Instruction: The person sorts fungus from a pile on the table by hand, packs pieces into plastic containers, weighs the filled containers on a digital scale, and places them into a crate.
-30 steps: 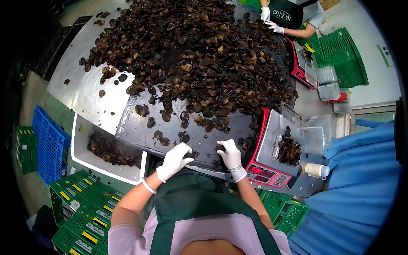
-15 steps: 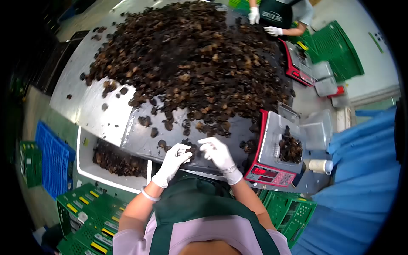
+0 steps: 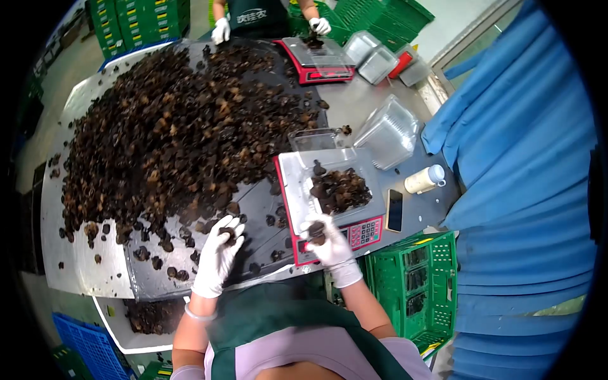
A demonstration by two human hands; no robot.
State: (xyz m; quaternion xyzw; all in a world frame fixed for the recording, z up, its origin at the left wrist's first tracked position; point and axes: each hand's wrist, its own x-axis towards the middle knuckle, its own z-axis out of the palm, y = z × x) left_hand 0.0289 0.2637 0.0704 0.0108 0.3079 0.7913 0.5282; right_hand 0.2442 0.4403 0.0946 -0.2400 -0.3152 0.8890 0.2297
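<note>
A large heap of dark brown, ruffled mushrooms (image 3: 164, 126), like wood ear, covers much of the metal table. My left hand (image 3: 216, 261), in a white glove, curls its fingers around a dark mushroom piece (image 3: 228, 236) beside the heap's near edge. At the front of the red scale (image 3: 293, 209), my gloved right hand (image 3: 330, 248) grips another dark piece (image 3: 316, 232). On that scale sits a clear plastic box (image 3: 366, 180) with mushrooms (image 3: 342, 191) in it, just beyond my right fingers. Part of the scale's display is covered by this hand.
To the right are stacked clear boxes (image 3: 389, 133), a bottle (image 3: 424, 180), a phone (image 3: 394, 210) and a blue curtain (image 3: 506, 190). A green crate (image 3: 446, 278) stands below the table edge, a white bin (image 3: 111, 326) at left. Across the table, a co-worker's gloved hand (image 3: 320, 26) is above a second scale (image 3: 323, 75).
The view has turned right. My right hand has moved from near my left hand to the scale's front, now with a mushroom piece. The co-worker's one hand has moved over the far scale.
</note>
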